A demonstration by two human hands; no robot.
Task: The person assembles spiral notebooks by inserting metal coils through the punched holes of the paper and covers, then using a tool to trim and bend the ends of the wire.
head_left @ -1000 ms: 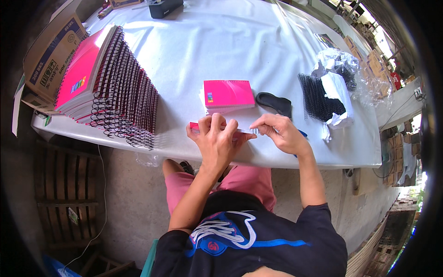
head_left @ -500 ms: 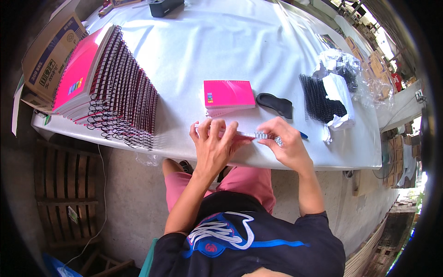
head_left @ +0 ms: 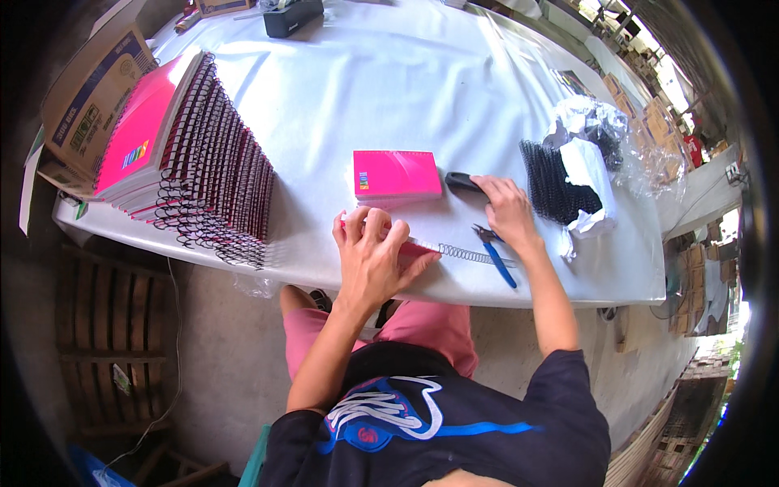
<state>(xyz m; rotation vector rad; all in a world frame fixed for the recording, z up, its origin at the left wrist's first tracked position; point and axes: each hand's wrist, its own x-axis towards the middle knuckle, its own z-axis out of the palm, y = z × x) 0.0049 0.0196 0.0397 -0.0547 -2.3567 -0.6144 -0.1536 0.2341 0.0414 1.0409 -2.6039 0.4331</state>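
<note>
Cardboard box [head_left: 93, 105], pile of pink coil-bound books [head_left: 139, 150], concrete floor [head_left: 227, 349], white-covered tabletop [head_left: 324, 97], left hand [head_left: 369, 256] clamped on pink booklet [head_left: 414, 258] by near edge, pink stack [head_left: 398, 174] behind, wire coil [head_left: 469, 254] extending right, black object [head_left: 461, 183] under right hand [head_left: 510, 213], grip unclear, blue-handled pliers [head_left: 500, 264], black coils [head_left: 545, 178].

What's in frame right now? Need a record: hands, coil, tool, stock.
left_hand: left hand gripping pink notebook
right_hand: right hand at black object, grip unclear
coil: loose coil end extending right from held notebook
tool: blue-handled pliers on table
center: pink booklets, flat
left: tall stack of coil-bound notebooks
right: black coils beside white paper
</note>
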